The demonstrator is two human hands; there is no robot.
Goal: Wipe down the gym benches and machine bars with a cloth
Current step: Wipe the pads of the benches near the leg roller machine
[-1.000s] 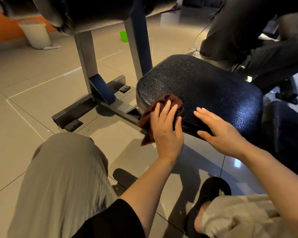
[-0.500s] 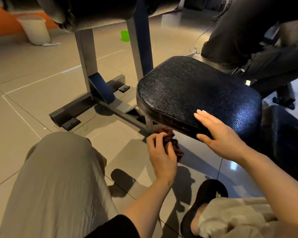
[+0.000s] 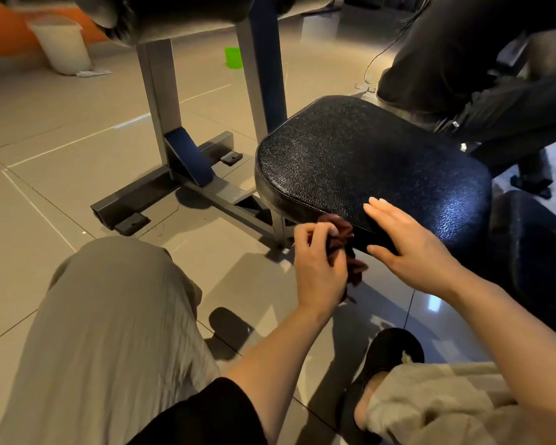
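A black padded bench seat [image 3: 360, 162] stands in front of me on a grey and blue steel frame [image 3: 180, 175]. My left hand [image 3: 318, 268] is closed around a dark brown cloth [image 3: 342, 239], bunched against the near front edge of the seat. My right hand [image 3: 411, 245] lies flat with fingers spread on that same front edge, just right of the cloth. An upper pad [image 3: 161, 14] of the machine hangs overhead at the top left.
Another person in dark clothes [image 3: 482, 69] crouches at the far right behind the seat. A second black pad [image 3: 533, 252] sits at the right edge. A white bin [image 3: 61, 46] and a green cup [image 3: 233, 57] stand on the tiled floor. My knees and black shoe [image 3: 389, 354] fill the foreground.
My left hand slid the cloth off the seat's left corner, dropped below the edge, then came back up against the front edge near my right hand, which stayed put.
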